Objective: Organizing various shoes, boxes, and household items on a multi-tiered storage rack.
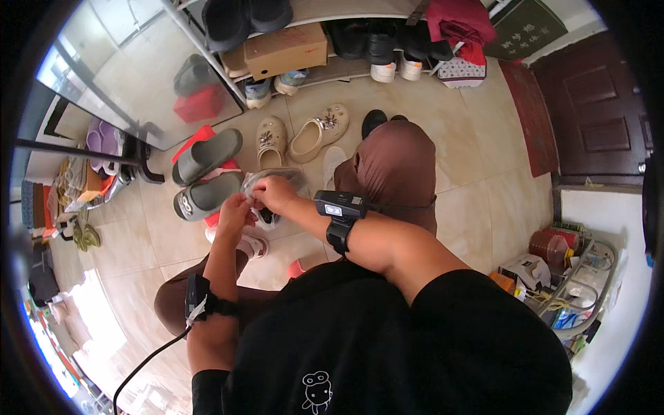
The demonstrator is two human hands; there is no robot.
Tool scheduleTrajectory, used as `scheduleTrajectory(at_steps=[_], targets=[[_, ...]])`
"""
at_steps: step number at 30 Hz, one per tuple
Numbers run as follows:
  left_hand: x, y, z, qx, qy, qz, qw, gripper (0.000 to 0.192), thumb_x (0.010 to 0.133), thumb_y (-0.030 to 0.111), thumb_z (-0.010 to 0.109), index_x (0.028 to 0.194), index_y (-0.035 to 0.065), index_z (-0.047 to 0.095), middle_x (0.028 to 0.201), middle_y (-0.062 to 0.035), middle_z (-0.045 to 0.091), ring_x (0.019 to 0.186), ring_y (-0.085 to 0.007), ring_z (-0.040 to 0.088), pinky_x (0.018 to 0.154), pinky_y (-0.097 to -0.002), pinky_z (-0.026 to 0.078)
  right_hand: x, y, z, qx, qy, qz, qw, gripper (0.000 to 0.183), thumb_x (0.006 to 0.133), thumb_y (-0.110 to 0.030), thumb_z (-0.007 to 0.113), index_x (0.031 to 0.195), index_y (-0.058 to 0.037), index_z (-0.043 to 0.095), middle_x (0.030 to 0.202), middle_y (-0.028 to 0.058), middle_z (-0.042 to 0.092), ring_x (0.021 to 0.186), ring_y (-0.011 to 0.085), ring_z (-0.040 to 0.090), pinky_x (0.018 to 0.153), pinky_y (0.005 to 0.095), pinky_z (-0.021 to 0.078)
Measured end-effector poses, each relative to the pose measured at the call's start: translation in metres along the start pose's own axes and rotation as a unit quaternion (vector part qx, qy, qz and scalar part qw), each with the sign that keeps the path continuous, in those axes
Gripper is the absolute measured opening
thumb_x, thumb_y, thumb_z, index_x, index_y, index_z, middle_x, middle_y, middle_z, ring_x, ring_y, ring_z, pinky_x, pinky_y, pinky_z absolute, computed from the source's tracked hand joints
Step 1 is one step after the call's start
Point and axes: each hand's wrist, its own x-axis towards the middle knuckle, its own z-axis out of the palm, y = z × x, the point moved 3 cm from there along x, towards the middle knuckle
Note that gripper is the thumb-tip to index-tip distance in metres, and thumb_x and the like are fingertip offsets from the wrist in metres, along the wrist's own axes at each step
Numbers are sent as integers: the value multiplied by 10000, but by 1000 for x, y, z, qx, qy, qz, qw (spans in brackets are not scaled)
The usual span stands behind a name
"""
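Observation:
A thin clear plastic bag (268, 224) is bunched between my two hands, low over the tiled floor. My left hand (236, 213) pinches its gathered edge, and my right hand (275, 194) grips it right alongside, fingertips nearly touching. Something dark shows through the plastic; my fingers hide most of it. To the left of the bag lie two grey-green slide sandals, one farther off (210, 155) and one (207, 198) close to my left hand. Red and pink material (193, 143) shows beneath them. Beyond the bag stand two beige clogs with charms, a left one (271, 140) and a right one (320, 132).
A shoe rack (332, 72) with shoes and a cardboard shoebox (285, 49) spans the far side. At left leans a mirror (155, 88). My bent knee (397, 161) rises right of my hands. A metal-framed cart (576, 290) holding bottles and boxes stands at right, near a brown door (596, 104).

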Motion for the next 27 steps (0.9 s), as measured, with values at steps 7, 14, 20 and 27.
scheduleTrajectory(at_steps=[7, 14, 20, 27], targets=[[8, -17, -8, -139, -88, -41, 986, 129, 822, 206, 519, 810, 81, 547, 663, 0, 556, 507, -70, 455, 431, -189, 339, -10, 1, 5, 319, -134, 96, 933, 213, 746, -64, 469, 903, -34, 610, 681, 18, 589, 620, 97, 539, 533, 256, 416], [9, -20, -9, -11, -102, -33, 994, 138, 803, 210, 542, 806, 73, 562, 665, -19, 582, 526, -68, 464, 446, -190, 365, -3, -6, -10, 182, -148, -47, 971, 167, 650, -35, 539, 805, -28, 601, 697, 81, 611, 633, 176, 575, 605, 299, 448], [-6, -21, 0, -28, 41, -10, 999, 121, 762, 160, 578, 769, 40, 574, 642, -34, 586, 474, -79, 456, 429, -196, 374, 4, -2, 0, 137, -147, -117, 973, 118, 618, -86, 574, 715, -20, 580, 717, 151, 587, 657, 268, 577, 610, 340, 447], [-1, -12, -5, 323, 255, 316, 855, 158, 707, 171, 636, 740, 25, 585, 677, -89, 530, 633, -186, 522, 569, -296, 419, 6, -7, -6, -29, -146, -127, 981, 190, 685, -202, 582, 713, -27, 513, 601, 133, 524, 534, 207, 507, 506, 342, 405]])
